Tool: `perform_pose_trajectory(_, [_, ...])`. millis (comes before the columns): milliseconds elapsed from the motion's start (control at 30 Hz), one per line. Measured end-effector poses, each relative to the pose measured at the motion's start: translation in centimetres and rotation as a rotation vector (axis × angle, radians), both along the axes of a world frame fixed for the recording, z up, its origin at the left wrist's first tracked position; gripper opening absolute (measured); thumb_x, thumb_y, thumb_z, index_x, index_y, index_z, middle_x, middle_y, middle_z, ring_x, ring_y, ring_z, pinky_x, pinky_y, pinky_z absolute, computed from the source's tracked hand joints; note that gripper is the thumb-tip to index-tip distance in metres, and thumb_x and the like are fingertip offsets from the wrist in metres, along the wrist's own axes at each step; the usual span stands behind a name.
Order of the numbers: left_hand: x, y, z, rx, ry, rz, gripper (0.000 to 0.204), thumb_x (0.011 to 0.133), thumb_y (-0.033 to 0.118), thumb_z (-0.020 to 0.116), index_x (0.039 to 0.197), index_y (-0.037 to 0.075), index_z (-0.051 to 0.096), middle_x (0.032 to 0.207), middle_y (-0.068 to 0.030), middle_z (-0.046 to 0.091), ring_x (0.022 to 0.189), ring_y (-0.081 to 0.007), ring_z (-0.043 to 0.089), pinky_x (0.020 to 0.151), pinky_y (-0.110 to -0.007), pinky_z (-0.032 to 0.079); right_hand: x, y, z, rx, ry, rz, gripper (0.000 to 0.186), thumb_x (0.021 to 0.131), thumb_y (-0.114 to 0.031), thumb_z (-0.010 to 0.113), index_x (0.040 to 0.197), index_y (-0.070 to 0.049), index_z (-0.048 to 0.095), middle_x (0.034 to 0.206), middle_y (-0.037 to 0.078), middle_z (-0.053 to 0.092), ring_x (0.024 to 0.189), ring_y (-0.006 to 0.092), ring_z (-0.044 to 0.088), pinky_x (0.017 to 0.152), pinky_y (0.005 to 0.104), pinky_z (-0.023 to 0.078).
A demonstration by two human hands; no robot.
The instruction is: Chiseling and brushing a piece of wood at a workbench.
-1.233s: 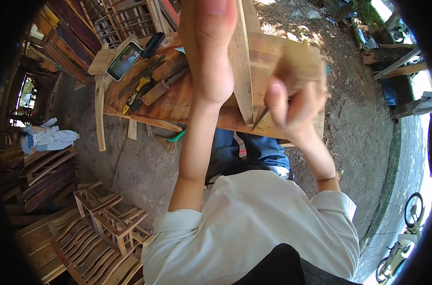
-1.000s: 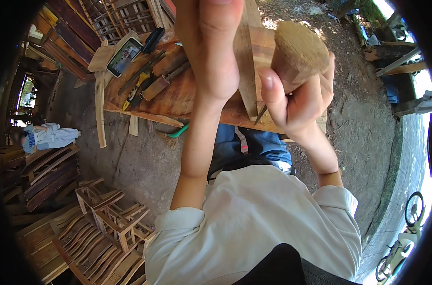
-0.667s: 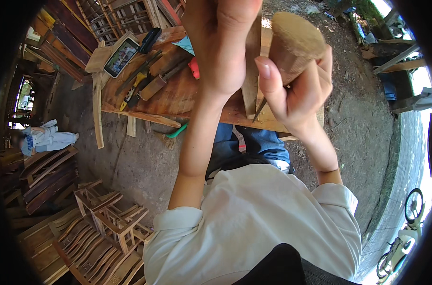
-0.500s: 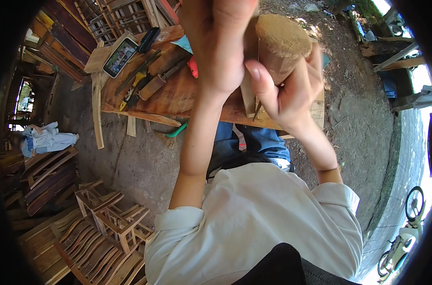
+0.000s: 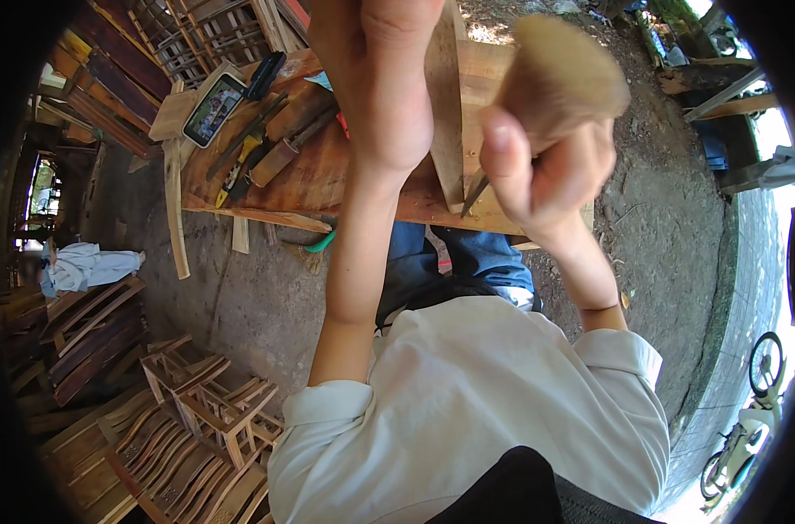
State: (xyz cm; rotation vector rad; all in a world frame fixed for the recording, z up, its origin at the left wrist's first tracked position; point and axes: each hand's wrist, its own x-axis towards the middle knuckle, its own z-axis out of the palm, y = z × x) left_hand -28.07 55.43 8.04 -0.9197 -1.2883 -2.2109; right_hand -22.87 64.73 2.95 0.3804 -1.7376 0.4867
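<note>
My left hand (image 5: 376, 96) is raised at the top centre, its upper part cropped by the edge; its fingers curl away from the camera, and what they hold is hidden. Right of it, my right hand (image 5: 550, 175) grips a blurred, blunt wooden block (image 5: 563, 65), mallet-like, with a pale brown face. A dark pointed tool (image 5: 474, 194) shows below that hand's thumb; what holds it is unclear. Behind both hands a long wooden piece (image 5: 448, 131) lies on the wooden bench (image 5: 214, 166), its narrow end at the near edge.
On the bench's left are a phone (image 5: 212, 109), a black case (image 5: 266, 74) and several hand tools (image 5: 271, 162). Wooden chair frames (image 5: 197, 428) and planks (image 5: 100, 79) stand at left, near a person (image 5: 92, 266) in pale clothes. A bicycle (image 5: 747, 437) is at lower right.
My right hand and the block went left, then swung back rightward since half a second ago, now blurred. My left hand has shifted a little to the left.
</note>
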Motion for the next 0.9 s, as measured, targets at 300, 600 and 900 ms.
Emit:
perform_pose_trajectory(300, [0.2,-0.5,-0.1,-0.063,0.096,0.182,0.082,0.088,0.065,0.037,0.140,0.002,0.025,0.139,-0.0124,0.032,0.126,-0.0205,0.033,0.104,-0.034,0.027,0.1,0.2,-1.7,-0.024,0.018,0.031,0.047,0.073,-0.044,0.073,0.078,0.001,0.060,0.056,0.002,0.055,0.042,0.0169,0.041,0.058,0.0307,0.031])
perform_pose_trajectory(600, [0.4,-0.1,-0.3,-0.101,0.077,0.133,0.082,0.088,0.065,0.039,0.139,0.002,0.026,0.139,-0.0119,0.031,0.126,-0.0201,0.032,0.103,-0.034,0.027,-0.9,-0.5,-2.7,0.020,0.103,0.011,0.049,0.071,-0.045,0.074,0.077,0.001,0.059,0.054,0.004,0.053,0.045,0.0204,0.044,0.060,0.0332,0.033])
perform_pose_trajectory(900, [0.4,-0.2,-0.3,-0.086,0.023,0.113,0.079,0.090,0.063,0.037,0.138,0.001,0.027,0.136,-0.0119,0.035,0.123,-0.0193,0.036,0.102,-0.033,0.029,-0.7,-0.5,-2.5,0.005,0.042,0.044,0.047,0.072,-0.045,0.073,0.076,0.000,0.060,0.056,0.004,0.053,0.045,0.0191,0.042,0.061,0.0332,0.031])
